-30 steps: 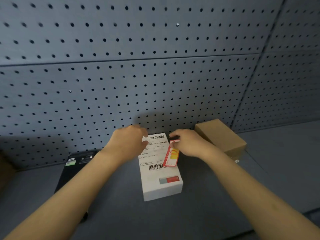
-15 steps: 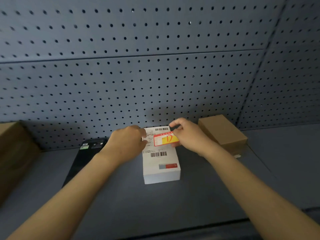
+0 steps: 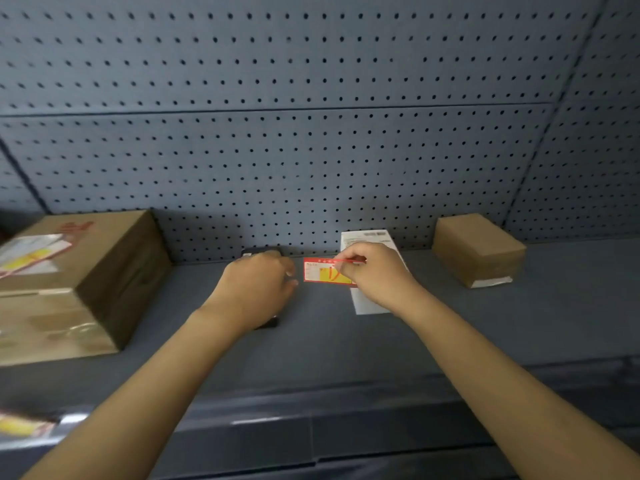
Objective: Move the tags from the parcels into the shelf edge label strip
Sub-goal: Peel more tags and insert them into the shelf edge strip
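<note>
My right hand [image 3: 375, 275] pinches a red and yellow tag [image 3: 320, 274] by its right end and holds it just left of the white parcel [image 3: 369, 303], which it partly hides. My left hand [image 3: 258, 287] hovers a little left of the tag with its fingers loosely curled and nothing in it, over a black parcel [image 3: 259, 251] that is mostly hidden. The shelf edge label strip [image 3: 277, 419] runs along the front of the shelf, with another yellow tag [image 3: 24, 426] in it at the far left.
A large brown carton [image 3: 104, 271] with a label and tag on top stands at the left. A small brown box [image 3: 479, 249] sits at the right. A grey pegboard [image 3: 311, 150] backs the shelf [image 3: 346, 341].
The tag has come off the white parcel and moved left of it in my right hand. My left hand has left the white parcel. The view has swung left and down, showing the large carton and label strip.
</note>
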`<state>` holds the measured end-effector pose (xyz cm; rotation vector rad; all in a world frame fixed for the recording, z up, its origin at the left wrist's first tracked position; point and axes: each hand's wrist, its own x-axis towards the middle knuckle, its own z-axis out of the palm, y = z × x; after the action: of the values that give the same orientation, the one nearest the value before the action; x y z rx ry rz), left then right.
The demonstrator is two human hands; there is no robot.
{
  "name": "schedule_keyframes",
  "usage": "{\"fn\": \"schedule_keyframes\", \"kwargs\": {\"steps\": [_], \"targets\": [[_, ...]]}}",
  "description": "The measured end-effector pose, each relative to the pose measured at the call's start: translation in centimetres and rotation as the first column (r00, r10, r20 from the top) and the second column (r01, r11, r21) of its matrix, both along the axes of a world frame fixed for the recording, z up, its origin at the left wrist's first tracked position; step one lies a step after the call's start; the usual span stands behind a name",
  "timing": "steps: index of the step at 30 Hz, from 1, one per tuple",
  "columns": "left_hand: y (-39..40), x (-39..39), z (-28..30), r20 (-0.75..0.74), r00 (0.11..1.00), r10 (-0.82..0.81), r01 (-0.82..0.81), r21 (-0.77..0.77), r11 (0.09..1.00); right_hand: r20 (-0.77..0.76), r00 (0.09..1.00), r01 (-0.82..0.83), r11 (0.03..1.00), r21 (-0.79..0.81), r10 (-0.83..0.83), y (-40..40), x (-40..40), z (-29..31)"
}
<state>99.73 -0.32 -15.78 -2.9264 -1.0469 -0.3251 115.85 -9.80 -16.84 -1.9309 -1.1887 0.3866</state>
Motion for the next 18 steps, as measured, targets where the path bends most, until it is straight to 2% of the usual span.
{"fn": "schedule_keyframes", "kwargs": {"steps": [9,18], "targets": [[-2.1,-10.8,-1.4,-0.002,0.999,-0.043,0.043,0.003,0.999,0.098,0.995,0.010,0.998,-0.058,-0.005,-2.1,-11.0,-1.4],[-4.2,-14.4,-2.9,-0.001,1.000,-0.003,0.003,-0.006,1.000,0.107,0.990,-0.082,0.994,-0.070,0.089,-2.8,-14.0,-2.1]]}}
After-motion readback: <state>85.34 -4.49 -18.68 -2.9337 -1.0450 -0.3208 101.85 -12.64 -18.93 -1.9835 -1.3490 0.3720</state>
